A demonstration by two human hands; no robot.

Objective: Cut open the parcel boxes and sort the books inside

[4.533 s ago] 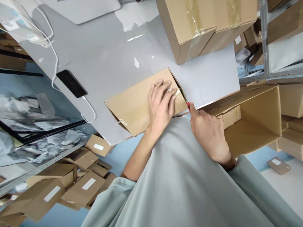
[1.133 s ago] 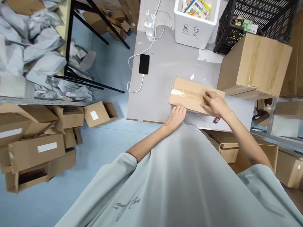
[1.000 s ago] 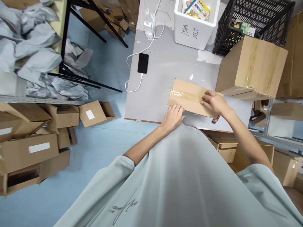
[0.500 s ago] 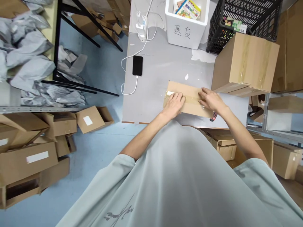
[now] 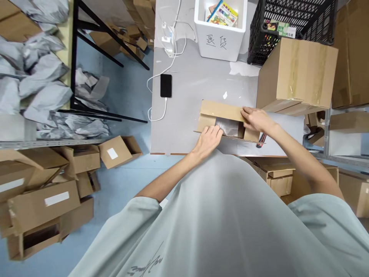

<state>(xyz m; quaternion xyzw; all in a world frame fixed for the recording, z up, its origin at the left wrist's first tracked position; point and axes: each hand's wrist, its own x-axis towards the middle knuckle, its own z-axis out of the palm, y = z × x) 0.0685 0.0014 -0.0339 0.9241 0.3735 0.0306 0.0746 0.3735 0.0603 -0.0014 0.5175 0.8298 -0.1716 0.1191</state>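
A small cardboard box (image 5: 220,109) lies on the grey table near its front edge, its top flaps parted. Inside shows a dark grey, shiny item (image 5: 227,126). My left hand (image 5: 209,139) grips the near flap, fingers curled over its edge. At the box's right end, my right hand (image 5: 255,119) has its fingers on the far flap, with the thumb hidden. Just right of the box, a red and black cutter (image 5: 261,141) rests on the table, below my right wrist.
A phone (image 5: 166,85) on a white cable lies at the left. Behind stand a white bin (image 5: 220,43) with booklets and a black crate (image 5: 294,19). A large taped carton (image 5: 300,73) is at the right. Cartons fill shelves on both sides.
The small box's top flaps have come apart, showing its inside. My left hand has moved slightly down with the near flap. The view has shifted a little.
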